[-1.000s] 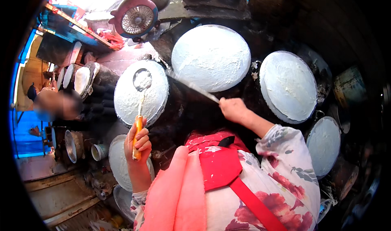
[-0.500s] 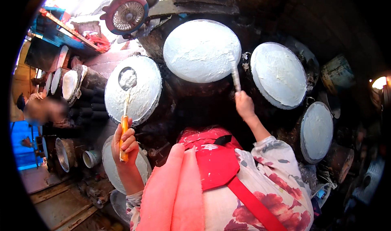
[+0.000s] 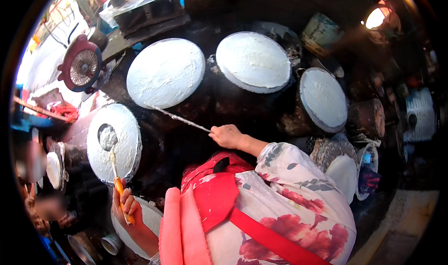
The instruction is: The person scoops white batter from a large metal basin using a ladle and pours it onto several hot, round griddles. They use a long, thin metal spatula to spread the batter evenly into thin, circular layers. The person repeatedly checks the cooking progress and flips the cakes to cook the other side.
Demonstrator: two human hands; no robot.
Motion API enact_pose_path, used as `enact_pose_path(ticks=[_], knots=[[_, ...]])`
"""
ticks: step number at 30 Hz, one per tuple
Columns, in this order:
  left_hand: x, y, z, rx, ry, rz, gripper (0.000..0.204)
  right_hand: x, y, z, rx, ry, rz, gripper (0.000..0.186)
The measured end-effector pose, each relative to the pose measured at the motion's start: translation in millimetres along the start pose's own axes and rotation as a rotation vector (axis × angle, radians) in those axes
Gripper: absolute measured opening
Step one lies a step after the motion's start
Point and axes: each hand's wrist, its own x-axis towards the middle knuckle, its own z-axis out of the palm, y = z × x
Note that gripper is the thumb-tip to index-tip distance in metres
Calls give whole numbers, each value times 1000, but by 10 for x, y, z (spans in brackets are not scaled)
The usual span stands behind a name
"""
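My left hand [image 3: 125, 205] is closed round the orange handle of a ladle [image 3: 108, 136]. Its bowl carries white paste and hangs over, or rests on, a round plate [image 3: 128, 148] coated in the same paste; I cannot tell which. My right hand [image 3: 227, 136] grips one end of a thin, paste-smeared stick [image 3: 184, 120]. The stick's far end meets the near edge of another coated round plate [image 3: 165, 73] at the upper middle. Further right are two more coated plates, one at the upper right [image 3: 252, 62] and one lower [image 3: 323, 99].
Partly behind my left forearm lies another pale round plate [image 3: 140, 227]. A pink fan [image 3: 84, 66] stands at the far left. By the left edge a person [image 3: 49, 206] is partly visible. A bucket [image 3: 322, 34] and a bright glow [image 3: 377, 18] are at the upper right.
The view has swung right, so the plates appear further left. My right hand has brought the stick from the middle plate's right side to its near edge. The ladle remains at the left plate.
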Motion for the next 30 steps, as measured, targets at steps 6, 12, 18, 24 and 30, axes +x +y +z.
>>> enact_pose_path(ticks=[6, 12, 18, 24, 30], knots=[[138, -137, -6, -15, -84, -211, 45, -422, 167, -22, 38, 215, 334, 26], [191, -422, 43, -79, -135, -384, 46, -710, 602, -396, -228, 321, 301, 20], [19, -881, 436, 146, 55, -328, 35, -125, 1322, -885, -393, 419, 301, 19], [-25, -1346, 506, 151, 145, -259, 34, 392, 1797, -962, -442, 284, 142, 13], [-63, -1762, 635, 237, 206, -152, 31, 637, 2041, -1007, -351, 352, -101, 14]])
